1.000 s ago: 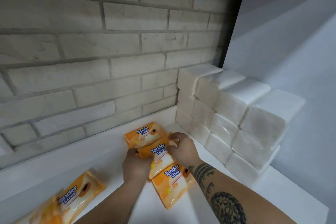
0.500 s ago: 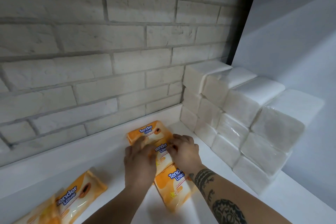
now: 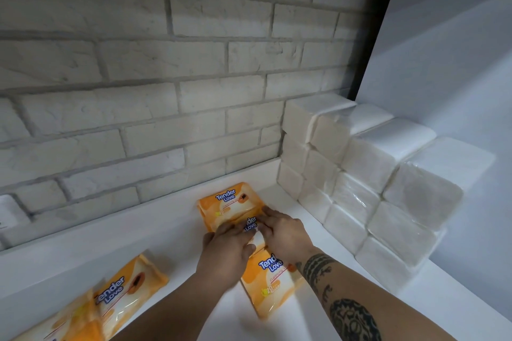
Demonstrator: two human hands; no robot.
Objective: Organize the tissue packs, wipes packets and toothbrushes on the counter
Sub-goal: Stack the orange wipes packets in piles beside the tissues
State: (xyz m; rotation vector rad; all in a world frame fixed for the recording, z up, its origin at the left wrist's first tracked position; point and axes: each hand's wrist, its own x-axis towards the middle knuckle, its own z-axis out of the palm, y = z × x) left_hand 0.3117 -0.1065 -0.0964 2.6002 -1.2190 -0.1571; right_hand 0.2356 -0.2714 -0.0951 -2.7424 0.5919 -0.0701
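My left hand (image 3: 225, 253) and right hand (image 3: 285, 235) no longer grip the middle wipes packet (image 3: 250, 225). They press it flat, fingers straight, into the worktop (image 3: 180, 252) row, so it looks placed. Loose packets (image 3: 130, 291) remain.

Brick wall (image 3: 166, 91): whitewashed, grey joints, along rear edge of counter (image 3: 166, 252) | Dark vertical strip (image 3: 379, 36): wall's right end | Plain white side panel (image 3: 457, 63): along counter's right edge

Middle wipes packet (image 3: 250, 225) mostly covered, bottom-left packet (image 3: 77, 318) cut off, blurred
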